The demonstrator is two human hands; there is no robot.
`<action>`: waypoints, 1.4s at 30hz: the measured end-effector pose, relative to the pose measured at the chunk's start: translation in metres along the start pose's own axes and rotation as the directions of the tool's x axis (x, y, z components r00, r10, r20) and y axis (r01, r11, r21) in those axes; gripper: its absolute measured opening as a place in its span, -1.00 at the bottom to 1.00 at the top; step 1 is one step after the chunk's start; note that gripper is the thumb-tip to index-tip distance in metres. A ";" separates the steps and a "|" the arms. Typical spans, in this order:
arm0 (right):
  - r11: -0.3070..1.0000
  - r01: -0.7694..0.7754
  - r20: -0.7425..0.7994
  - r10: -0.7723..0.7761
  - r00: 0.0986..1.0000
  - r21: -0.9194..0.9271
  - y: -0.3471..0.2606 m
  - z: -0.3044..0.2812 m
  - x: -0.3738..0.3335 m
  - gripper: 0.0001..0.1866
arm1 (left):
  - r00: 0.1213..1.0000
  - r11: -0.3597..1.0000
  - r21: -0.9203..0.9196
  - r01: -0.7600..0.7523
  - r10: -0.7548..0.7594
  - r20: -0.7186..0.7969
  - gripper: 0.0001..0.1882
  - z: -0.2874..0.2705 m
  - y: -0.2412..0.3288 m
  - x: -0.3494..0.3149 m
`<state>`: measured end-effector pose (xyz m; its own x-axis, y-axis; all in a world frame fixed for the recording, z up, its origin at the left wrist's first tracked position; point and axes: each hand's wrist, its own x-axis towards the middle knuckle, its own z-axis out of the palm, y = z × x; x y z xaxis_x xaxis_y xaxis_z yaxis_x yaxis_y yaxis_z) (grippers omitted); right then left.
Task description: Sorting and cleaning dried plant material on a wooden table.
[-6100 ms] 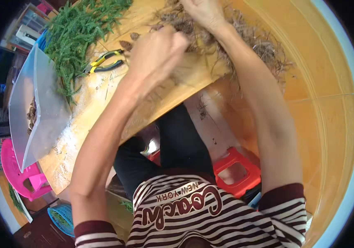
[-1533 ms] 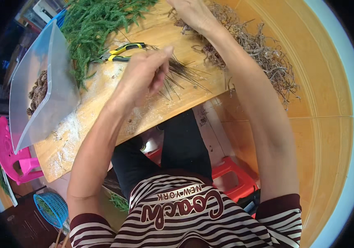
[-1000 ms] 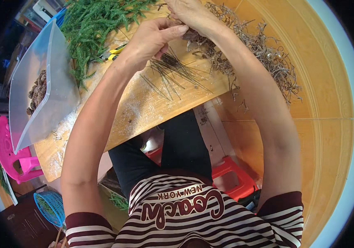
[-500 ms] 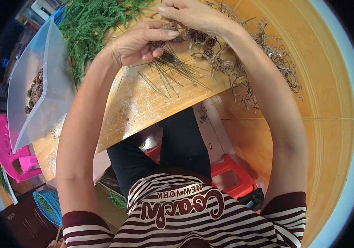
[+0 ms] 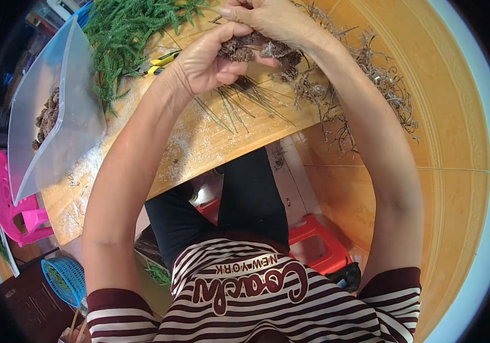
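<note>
My left hand (image 5: 206, 64) curls around small brown pine cones (image 5: 242, 52) over the wooden table. Thin dark wire-like stems (image 5: 245, 100) fan out beneath it toward the table's near edge. Just beyond, my right hand (image 5: 273, 24) is closed in a pinch, its fingertips close to the cones. Whatever lies in that pinch is too small to make out. More cones (image 5: 289, 62) sit under the right wrist, beside a tangle of dry, curly brown twigs (image 5: 379, 80).
Green artificial sprigs (image 5: 130, 34) cover the far left of the table (image 5: 199, 154). A yellow-and-black handled tool (image 5: 165, 59) lies beside them. A translucent bin (image 5: 79, 131) holding several pine cones stands at left. A red stool (image 5: 319, 246) is below the table.
My left hand has shifted right and now curls around the cones, close beneath my right hand. The yellow-handled tool has come into sight behind it. My right hand has barely moved.
</note>
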<state>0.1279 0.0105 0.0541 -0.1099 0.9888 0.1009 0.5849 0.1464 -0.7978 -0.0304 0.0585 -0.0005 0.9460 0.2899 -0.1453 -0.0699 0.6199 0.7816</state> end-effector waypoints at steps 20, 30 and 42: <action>0.980 0.035 0.151 -0.005 0.988 -0.194 0.021 -0.011 -0.009 -0.63 | 0.994 0.992 0.114 0.060 -0.049 -0.098 -0.74 0.011 0.007 -0.008; 0.982 0.149 -0.098 -0.161 0.982 -0.120 0.010 -0.002 -0.021 -0.66 | 0.996 0.993 0.111 0.045 -0.035 -0.085 -0.76 0.012 0.004 -0.004; 0.983 0.126 -0.121 -0.142 0.982 -0.134 0.024 0.002 0.000 -0.64 | 0.983 0.894 0.447 0.023 0.062 -0.175 -0.80 0.027 0.007 -0.003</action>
<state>0.1406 0.0138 0.0335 -0.0941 0.9540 0.2847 0.6690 0.2724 -0.6915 -0.0251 0.0421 0.0219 0.8697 0.4509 -0.2006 0.1013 0.2347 0.9668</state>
